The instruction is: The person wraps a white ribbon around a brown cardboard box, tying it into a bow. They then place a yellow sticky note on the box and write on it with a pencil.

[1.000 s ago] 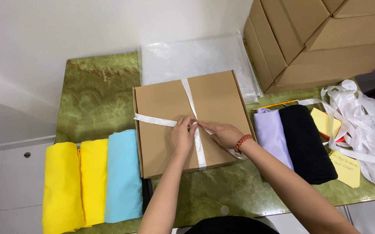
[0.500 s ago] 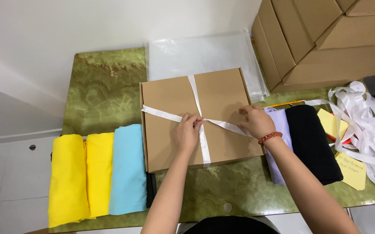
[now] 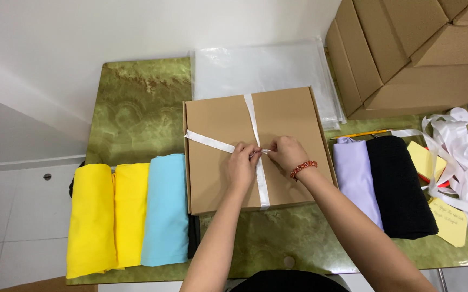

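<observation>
White ribbon (image 3: 257, 162) is pinched at its crossing by the fingers of the left hand (image 3: 242, 165) and right hand (image 3: 287, 153), kept taut over the brown cardboard box (image 3: 220, 173) lying flat mid-table (image 3: 136, 108), folded cloths at nine and three o'clock.

Two yellow folded cloths (image 3: 109, 216) and a light blue one (image 3: 164, 208) are lying left of the hands; lilac cloth (image 3: 355, 178), black cloth (image 3: 399, 184) and yellow notes (image 3: 450, 219) are lying right, stacked cartons (image 3: 407, 48) sitting beyond.
</observation>
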